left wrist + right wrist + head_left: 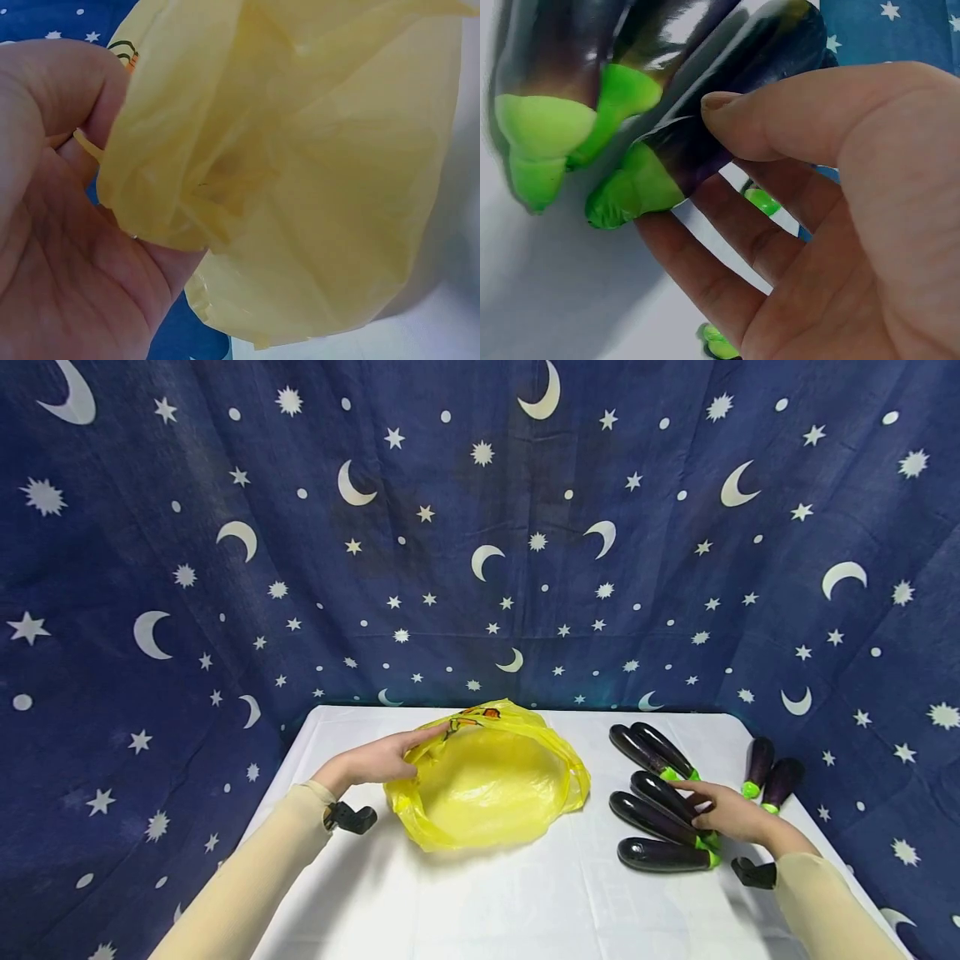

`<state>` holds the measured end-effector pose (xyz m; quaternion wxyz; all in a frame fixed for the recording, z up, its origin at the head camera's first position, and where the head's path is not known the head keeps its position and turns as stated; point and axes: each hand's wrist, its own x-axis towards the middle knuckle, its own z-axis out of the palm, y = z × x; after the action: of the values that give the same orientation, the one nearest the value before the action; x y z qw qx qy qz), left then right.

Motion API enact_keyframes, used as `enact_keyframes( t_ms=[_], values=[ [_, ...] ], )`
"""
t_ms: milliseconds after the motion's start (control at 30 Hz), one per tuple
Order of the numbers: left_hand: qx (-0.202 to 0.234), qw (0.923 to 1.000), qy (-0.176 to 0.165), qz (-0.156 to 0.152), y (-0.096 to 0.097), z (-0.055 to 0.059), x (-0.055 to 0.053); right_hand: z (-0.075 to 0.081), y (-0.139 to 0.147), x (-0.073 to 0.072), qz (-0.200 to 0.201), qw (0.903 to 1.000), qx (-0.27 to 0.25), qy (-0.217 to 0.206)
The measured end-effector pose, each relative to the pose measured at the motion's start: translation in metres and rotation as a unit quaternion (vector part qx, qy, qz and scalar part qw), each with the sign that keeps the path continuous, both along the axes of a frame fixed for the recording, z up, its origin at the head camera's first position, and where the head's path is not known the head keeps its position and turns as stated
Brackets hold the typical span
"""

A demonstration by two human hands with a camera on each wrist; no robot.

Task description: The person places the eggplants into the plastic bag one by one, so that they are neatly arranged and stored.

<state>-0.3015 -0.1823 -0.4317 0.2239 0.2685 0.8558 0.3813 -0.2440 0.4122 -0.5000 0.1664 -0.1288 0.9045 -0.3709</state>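
A yellow plastic bag lies on the white table with its wide mouth facing the head camera. My left hand holds the bag's left rim; in the left wrist view the yellow film hides most of the fingertips. On the right, my right hand grips a dark purple eggplant near its green stem. The right wrist view has the thumb on top of this eggplant and fingers beneath it. Two more eggplants, a middle one and a front one, lie beside it.
Behind the right hand lie two eggplants side by side. Another pair sits near the right edge of the white-covered table. A blue cloth with moons and stars hangs around the back and sides.
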Motion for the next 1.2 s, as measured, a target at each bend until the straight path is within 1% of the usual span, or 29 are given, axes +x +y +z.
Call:
enact_keyframes(
  t_ms=[133, 233, 367, 467, 567, 733, 967, 1100, 1200],
  values=[
    [0.002, 1.0, -0.003, 0.002, -0.001, 0.002, 0.0, 0.006, 0.002, 0.0, -0.004, 0.9994, -0.031, 0.011],
    [0.002, 1.0, -0.007, 0.005, -0.002, 0.002, 0.0, 0.014, 0.0, -0.002, -0.015, 0.9978, -0.064, 0.006],
    [0.005, 0.9999, -0.011, 0.003, -0.003, 0.003, 0.001, 0.024, -0.005, -0.005, -0.043, 0.9922, -0.115, -0.024],
    [0.004, 1.0, -0.007, -0.002, -0.004, 0.002, 0.001, 0.029, -0.01, -0.007, -0.059, 0.9855, -0.153, -0.044],
    [0.001, 1.0, -0.001, -0.006, -0.003, 0.003, 0.0, 0.031, -0.017, -0.008, -0.059, 0.9804, -0.181, -0.052],
    [0.0, 0.9999, 0.002, -0.011, -0.002, 0.004, 0.0, 0.033, -0.03, -0.014, -0.041, 0.971, -0.228, -0.06],
    [0.0, 1.0, -0.003, -0.008, 0.001, 0.006, -0.001, 0.036, -0.054, -0.021, -0.003, 0.9509, -0.299, -0.079],
    [0.003, 1.0, -0.005, -0.006, 0.003, 0.006, -0.002, 0.034, -0.073, -0.025, 0.017, 0.9405, -0.324, -0.101],
    [0.001, 1.0, -0.004, -0.002, 0.003, 0.006, -0.002, 0.034, -0.09, -0.026, 0.03, 0.9367, -0.328, -0.118]
  ],
)
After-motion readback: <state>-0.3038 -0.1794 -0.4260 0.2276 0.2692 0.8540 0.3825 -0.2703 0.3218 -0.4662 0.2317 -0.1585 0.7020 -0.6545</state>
